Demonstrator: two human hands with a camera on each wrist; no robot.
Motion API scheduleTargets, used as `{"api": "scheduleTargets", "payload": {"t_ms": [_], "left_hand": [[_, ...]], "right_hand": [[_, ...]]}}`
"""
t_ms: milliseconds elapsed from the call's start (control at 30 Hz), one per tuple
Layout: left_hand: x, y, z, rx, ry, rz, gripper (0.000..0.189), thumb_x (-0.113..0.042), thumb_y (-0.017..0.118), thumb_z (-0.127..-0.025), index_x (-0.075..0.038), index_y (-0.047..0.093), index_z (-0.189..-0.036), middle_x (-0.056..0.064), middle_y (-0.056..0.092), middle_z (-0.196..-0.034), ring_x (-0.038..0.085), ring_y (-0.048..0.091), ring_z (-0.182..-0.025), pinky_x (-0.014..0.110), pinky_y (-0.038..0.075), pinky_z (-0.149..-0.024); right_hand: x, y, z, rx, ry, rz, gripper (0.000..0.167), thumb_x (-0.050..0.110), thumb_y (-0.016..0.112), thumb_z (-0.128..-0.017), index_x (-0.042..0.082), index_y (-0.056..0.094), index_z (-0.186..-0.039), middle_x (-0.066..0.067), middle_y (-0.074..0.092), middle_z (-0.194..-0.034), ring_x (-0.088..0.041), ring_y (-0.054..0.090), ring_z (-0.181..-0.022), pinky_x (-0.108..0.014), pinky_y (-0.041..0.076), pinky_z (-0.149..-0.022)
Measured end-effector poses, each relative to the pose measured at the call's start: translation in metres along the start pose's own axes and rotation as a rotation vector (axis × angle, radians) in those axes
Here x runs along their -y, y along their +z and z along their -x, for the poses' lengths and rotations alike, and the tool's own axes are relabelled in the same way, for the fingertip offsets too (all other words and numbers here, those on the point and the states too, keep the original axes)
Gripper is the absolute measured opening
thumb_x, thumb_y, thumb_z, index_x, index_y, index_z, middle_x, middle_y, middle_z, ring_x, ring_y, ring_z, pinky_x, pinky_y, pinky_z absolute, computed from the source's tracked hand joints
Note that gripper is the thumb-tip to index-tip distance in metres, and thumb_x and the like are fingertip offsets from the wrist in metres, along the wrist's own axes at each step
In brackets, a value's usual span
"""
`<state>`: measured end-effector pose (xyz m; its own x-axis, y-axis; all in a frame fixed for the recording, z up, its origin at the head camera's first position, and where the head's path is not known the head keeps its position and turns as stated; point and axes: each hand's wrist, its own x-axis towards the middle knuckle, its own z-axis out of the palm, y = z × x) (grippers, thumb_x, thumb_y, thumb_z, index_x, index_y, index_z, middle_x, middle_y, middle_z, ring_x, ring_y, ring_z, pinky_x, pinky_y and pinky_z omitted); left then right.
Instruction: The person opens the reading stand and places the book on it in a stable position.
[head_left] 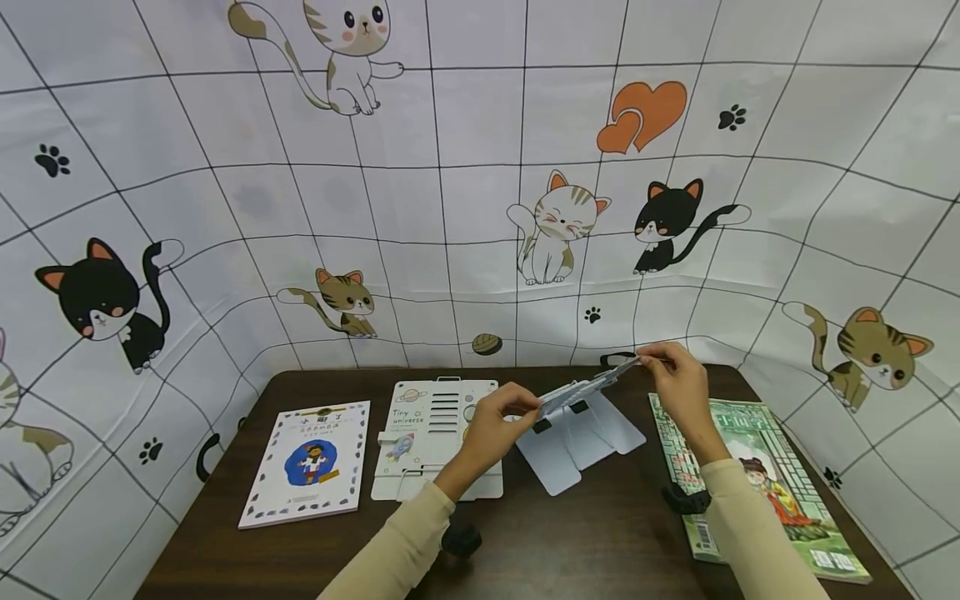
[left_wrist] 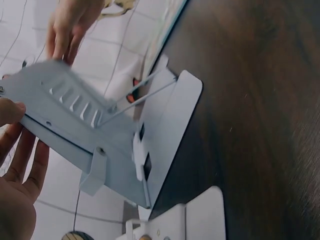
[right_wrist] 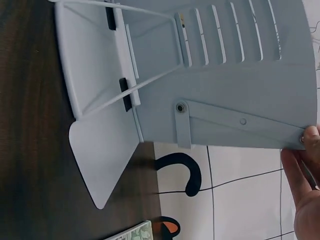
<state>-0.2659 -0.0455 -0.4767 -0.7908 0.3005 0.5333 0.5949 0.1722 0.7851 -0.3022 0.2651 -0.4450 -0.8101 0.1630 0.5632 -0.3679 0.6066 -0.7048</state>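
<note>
A pale grey metal book stand [head_left: 581,446] stands half-folded on the table, its base plate flat and its slotted panel [right_wrist: 225,95] tilted up. My left hand [head_left: 491,421] pinches the panel's left edge between thumb and fingers. At the opposite end, my right hand [head_left: 682,400] pinches the panel's other corner. A bent wire support [right_wrist: 135,90] runs between panel and base, near two black pads on the hinge. In the left wrist view a small folding arm [left_wrist: 95,172] sticks out from the panel's edge.
Left of this stand lies a white "Tiny universe" book stand [head_left: 442,408]. A white booklet [head_left: 306,462] with a blue circle lies farther left. Green picture magazines [head_left: 772,492] lie under my right forearm. Behind the dark wooden table [head_left: 585,550] hangs a cat-print sheet [head_left: 480,200].
</note>
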Motion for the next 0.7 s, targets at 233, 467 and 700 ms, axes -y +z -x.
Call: {"api": "scheduleTargets", "payload": {"t_ms": [233, 467, 700], "left_hand": [[-0.012, 0.017, 0.009, 0.022, 0.117, -0.001, 0.011, -0.001, 0.079, -0.095, -0.003, 0.078, -0.106, 0.01, 0.073, -0.105, 0.025, 0.076, -0.096, 0.032, 0.065, -0.085], [-0.024, 0.04, 0.014, 0.017, 0.221, -0.004, 0.01, 0.0, 0.084, -0.09, -0.002, 0.078, -0.098, 0.011, 0.074, -0.097, 0.02, 0.076, -0.087, 0.026, 0.064, -0.078], [-0.043, 0.067, 0.016, -0.01, 0.158, 0.003, 0.008, -0.002, 0.084, -0.089, 0.001, 0.079, -0.094, 0.011, 0.072, -0.096, 0.019, 0.074, -0.087, 0.019, 0.062, -0.077]], "right_hand": [[-0.01, 0.008, -0.019, 0.096, 0.039, -0.042, 0.021, 0.018, 0.069, -0.106, 0.006, 0.078, -0.12, -0.018, 0.077, -0.121, 0.017, 0.057, -0.093, -0.007, 0.046, -0.077], [-0.011, 0.022, -0.029, 0.231, 0.08, -0.258, 0.03, 0.017, 0.064, -0.108, 0.001, 0.072, -0.132, -0.026, 0.071, -0.131, 0.009, 0.063, -0.102, -0.008, 0.051, -0.088], [-0.006, 0.038, -0.041, 0.333, 0.038, -0.347, 0.034, 0.015, 0.058, -0.111, -0.003, 0.067, -0.138, -0.031, 0.066, -0.137, 0.008, 0.064, -0.109, -0.01, 0.053, -0.092]]}}
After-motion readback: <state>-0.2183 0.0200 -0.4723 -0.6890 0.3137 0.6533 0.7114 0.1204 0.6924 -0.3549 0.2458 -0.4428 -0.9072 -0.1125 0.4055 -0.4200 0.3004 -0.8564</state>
